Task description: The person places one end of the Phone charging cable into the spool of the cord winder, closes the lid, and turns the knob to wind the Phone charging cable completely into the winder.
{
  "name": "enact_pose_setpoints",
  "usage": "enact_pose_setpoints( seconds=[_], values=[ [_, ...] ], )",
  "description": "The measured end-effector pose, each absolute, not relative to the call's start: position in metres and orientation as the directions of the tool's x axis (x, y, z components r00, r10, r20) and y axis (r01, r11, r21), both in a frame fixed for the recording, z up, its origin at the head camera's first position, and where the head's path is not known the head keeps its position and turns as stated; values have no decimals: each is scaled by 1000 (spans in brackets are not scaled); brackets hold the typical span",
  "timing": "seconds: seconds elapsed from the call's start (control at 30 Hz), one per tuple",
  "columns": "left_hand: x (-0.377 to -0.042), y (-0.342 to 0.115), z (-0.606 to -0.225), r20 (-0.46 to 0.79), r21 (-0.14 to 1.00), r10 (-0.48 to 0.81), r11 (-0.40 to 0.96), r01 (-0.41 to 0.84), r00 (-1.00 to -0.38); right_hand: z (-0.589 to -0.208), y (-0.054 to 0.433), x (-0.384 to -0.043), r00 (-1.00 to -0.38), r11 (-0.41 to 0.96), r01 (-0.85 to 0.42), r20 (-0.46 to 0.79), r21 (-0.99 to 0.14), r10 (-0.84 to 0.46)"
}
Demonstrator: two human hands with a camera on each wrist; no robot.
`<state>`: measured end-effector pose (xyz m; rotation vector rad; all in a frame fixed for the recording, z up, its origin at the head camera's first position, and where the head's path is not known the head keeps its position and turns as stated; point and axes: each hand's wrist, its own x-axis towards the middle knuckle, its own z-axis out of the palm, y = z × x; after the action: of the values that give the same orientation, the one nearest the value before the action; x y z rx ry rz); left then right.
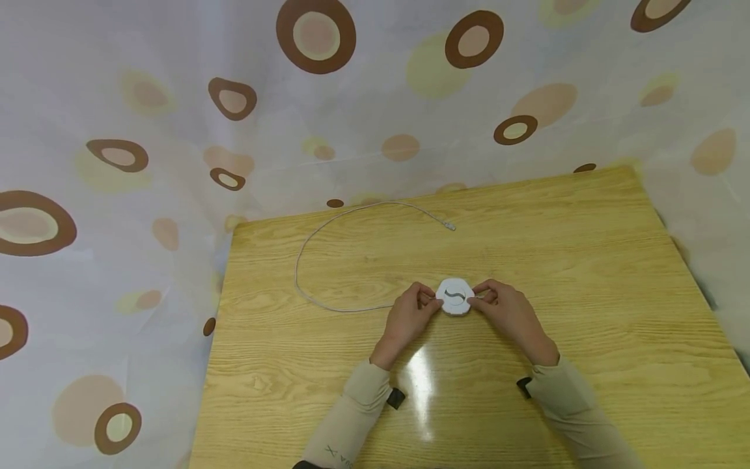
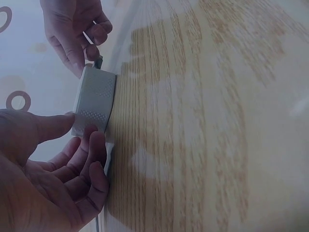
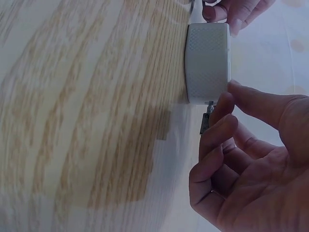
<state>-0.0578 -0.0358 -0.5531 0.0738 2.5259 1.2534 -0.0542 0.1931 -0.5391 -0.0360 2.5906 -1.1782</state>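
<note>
A white octagonal cable winder [image 1: 455, 309] with an S-shaped slot in its top sits on the wooden table between both hands. My left hand [image 1: 408, 314] pinches its left side between thumb and fingers. From the right, my right hand [image 1: 507, 314] grips the opposite edge, thumb near the top rim. In the right wrist view a small dark connector [image 3: 205, 123] pokes out of the winder's end beside the right fingers. A thin white cable [image 1: 297, 260] runs out past the left hand and loops over the table to a plug [image 1: 449, 226] behind the winder.
The wood-grain table [image 1: 586, 260] meets a patterned sheet [image 1: 375, 98] of brown and beige circles along its back and sides. A bright light reflection lies on the tabletop between the forearms. Dark wrist straps [image 1: 396, 398] show at the sleeves.
</note>
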Motion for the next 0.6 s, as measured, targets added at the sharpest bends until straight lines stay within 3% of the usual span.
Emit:
enact_pose_setpoints(
  seconds=[0.27,0.47,0.6],
  values=[
    [-57,-35,-551,-210,757,179,652,-45,-961,-538,194,-56,-949,673,116,-281,-731,-141],
    [-56,-29,-548,-3,611,290,759,228,-957,-539,196,-53,-945,660,131,-294,-740,-141],
    [-56,-23,-547,25,564,414,746,355,-910,-542,197,-50,-945,642,137,-293,-754,-143]
  ],
)
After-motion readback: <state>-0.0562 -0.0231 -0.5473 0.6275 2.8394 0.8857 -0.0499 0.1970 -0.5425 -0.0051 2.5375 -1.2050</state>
